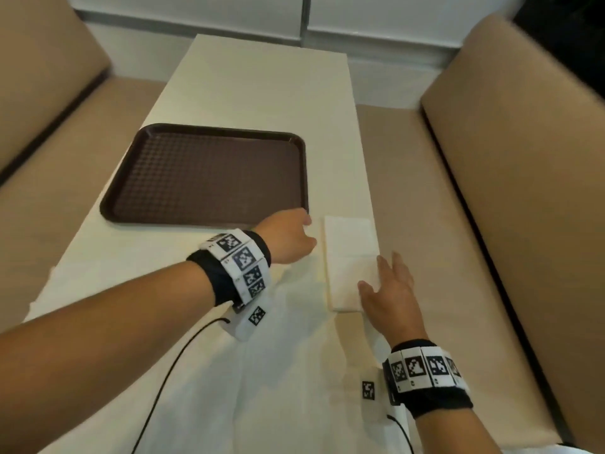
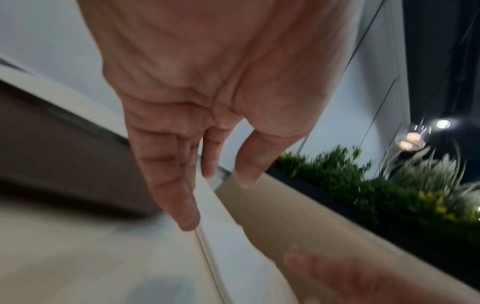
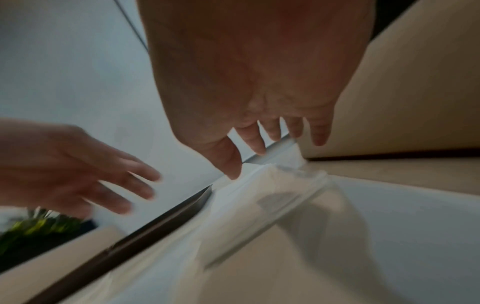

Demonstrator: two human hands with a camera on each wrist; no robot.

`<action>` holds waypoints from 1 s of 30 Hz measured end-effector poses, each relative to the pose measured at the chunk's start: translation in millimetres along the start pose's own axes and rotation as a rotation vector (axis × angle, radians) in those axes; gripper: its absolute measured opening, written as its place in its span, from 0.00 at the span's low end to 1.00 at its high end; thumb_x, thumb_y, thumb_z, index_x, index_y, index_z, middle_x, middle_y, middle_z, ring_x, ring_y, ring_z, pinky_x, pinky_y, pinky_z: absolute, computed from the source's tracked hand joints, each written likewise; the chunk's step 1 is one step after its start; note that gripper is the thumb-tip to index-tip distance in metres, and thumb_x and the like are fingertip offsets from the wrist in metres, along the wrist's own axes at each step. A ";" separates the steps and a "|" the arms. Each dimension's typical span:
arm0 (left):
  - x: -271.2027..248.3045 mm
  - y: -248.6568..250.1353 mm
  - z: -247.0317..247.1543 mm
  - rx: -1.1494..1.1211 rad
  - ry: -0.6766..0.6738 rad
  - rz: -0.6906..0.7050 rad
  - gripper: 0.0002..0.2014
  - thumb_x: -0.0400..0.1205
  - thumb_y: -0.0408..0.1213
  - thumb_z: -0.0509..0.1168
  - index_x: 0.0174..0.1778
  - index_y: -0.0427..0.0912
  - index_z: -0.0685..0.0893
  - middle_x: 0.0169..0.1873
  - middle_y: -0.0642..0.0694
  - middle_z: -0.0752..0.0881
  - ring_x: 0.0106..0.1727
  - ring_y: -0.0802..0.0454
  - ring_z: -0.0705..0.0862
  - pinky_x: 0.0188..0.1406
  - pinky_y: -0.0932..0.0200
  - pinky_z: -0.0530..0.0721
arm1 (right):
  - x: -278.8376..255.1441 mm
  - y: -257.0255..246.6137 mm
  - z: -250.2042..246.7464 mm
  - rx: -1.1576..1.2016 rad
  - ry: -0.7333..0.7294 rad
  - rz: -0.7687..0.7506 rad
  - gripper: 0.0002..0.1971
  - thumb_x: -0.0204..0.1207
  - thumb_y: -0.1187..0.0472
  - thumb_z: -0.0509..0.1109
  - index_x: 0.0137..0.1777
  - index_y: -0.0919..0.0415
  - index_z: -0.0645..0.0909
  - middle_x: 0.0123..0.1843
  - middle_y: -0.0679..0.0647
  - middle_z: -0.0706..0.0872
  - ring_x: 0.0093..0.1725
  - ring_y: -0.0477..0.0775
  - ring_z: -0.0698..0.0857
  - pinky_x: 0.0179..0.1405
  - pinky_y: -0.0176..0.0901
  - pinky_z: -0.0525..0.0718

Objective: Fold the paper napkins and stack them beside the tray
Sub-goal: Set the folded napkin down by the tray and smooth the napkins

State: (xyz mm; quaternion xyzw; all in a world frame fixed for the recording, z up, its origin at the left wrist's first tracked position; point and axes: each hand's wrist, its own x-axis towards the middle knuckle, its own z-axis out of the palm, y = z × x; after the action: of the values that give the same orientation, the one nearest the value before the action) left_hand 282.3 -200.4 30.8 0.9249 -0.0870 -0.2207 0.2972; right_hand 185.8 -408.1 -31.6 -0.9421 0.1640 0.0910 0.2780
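Napkins (image 1: 350, 257) lie folded right of the tray (image 1: 209, 175); head view hides the left hand (image 1: 288, 237) fingers; wrist view shows them relaxed, straight; right hand (image 1: 389, 296) spread.

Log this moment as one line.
left hand: open, beside napkins | right hand: open, on napkins | tray: bare

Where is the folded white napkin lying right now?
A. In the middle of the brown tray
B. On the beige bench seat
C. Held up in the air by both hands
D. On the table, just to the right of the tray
D: the napkin lies flat on the table, beside the right edge of the tray, with the left hand and right hand at either side of it.
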 end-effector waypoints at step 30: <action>-240.2 -219.3 16.4 -0.194 0.079 -0.222 0.15 0.81 0.40 0.73 0.62 0.55 0.81 0.56 0.57 0.79 0.51 0.64 0.82 0.47 0.69 0.78 | -80.8 -166.0 96.5 -0.164 -0.185 -0.346 0.15 0.80 0.47 0.73 0.60 0.55 0.85 0.59 0.51 0.84 0.59 0.53 0.83 0.61 0.50 0.84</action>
State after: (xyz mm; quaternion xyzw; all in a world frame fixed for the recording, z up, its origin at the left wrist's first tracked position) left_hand 68.1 38.6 -24.5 0.9037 0.0492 -0.2228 0.3624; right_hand 162.7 -202.4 -8.4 -0.9634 -0.0341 0.1410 0.2256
